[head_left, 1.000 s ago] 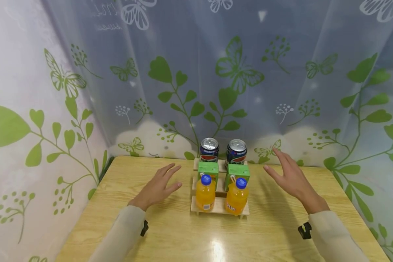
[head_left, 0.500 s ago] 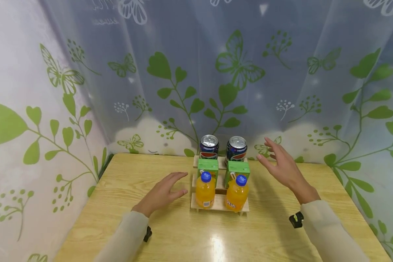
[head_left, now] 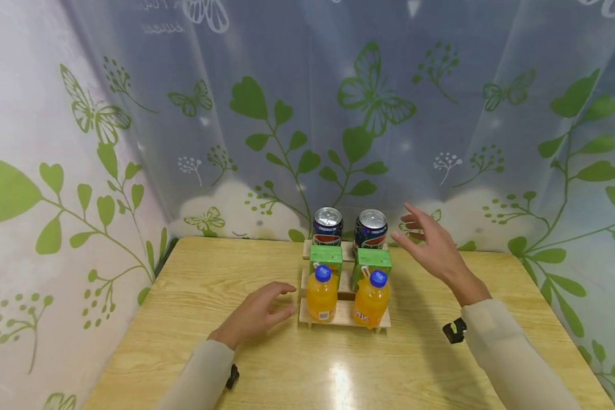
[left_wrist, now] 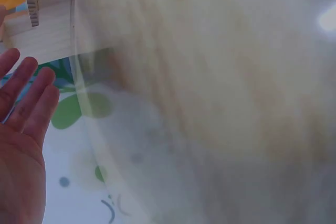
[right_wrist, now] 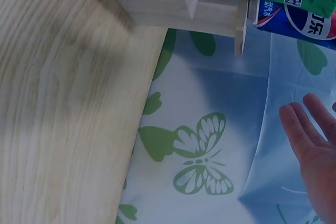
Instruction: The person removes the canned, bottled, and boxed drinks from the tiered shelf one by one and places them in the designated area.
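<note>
A small stepped wooden rack [head_left: 343, 319] stands on the table. On its lowest step are two orange drink bottles with blue caps, a left bottle [head_left: 322, 299] and a right bottle [head_left: 371, 304]. Behind them sit two green drink cartons, the left carton [head_left: 326, 254] and the right carton [head_left: 374, 259]. At the top are two dark blue soda cans, the left can [head_left: 328, 225] and the right can [head_left: 371, 228]. My left hand [head_left: 256, 313], empty and fingers extended, is just left of the left bottle. Empty too, my right hand [head_left: 433, 247] hovers right of the right can, fingers loosely spread.
The wooden table [head_left: 220, 262] reaches back to a curtain [head_left: 307, 114] printed with green leaves and butterflies. A similar printed curtain covers the left side. A dark wrist strap piece [head_left: 455, 331] shows beneath the right sleeve.
My right hand has moved left toward the right can. My left hand has shifted right and a little lower toward the left bottle. The drinks keep their places on the rack.
</note>
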### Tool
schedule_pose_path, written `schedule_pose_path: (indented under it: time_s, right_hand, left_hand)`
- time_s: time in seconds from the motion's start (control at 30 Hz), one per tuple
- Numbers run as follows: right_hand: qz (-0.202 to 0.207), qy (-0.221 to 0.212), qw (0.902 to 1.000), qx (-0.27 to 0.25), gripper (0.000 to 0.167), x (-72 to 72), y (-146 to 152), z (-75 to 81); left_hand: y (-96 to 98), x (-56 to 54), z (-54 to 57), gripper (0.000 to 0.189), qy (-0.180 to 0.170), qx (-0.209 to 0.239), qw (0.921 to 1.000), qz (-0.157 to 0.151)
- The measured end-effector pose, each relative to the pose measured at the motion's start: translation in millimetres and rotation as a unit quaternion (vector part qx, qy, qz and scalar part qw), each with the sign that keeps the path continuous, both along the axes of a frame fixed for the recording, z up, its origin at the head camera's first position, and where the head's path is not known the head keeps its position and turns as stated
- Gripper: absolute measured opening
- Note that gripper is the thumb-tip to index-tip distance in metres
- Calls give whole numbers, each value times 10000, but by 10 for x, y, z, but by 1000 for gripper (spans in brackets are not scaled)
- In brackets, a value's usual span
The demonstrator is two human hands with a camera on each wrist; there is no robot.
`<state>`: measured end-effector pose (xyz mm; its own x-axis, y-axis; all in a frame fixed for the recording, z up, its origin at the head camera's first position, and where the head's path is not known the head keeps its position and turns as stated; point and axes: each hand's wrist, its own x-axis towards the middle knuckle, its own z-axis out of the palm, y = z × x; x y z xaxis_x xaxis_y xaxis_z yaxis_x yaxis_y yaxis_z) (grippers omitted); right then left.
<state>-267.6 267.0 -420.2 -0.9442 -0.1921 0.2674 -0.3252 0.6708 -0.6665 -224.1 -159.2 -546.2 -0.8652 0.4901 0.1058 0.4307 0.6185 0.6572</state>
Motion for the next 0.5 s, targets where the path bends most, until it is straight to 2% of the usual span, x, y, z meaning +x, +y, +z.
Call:
schedule_pose_path:
  time_s: [0.27, 0.5]
  right_hand:
    - [186, -35, 9995, -252, 82, -48, -111, 29]
    - [328, -97, 9988, -351, 83, -90, -213, 47]
  left_hand:
    - [43, 34, -29, 53, 186, 40, 9996, -232]
    - [85, 39, -17, 58, 78, -43, 9995, -319]
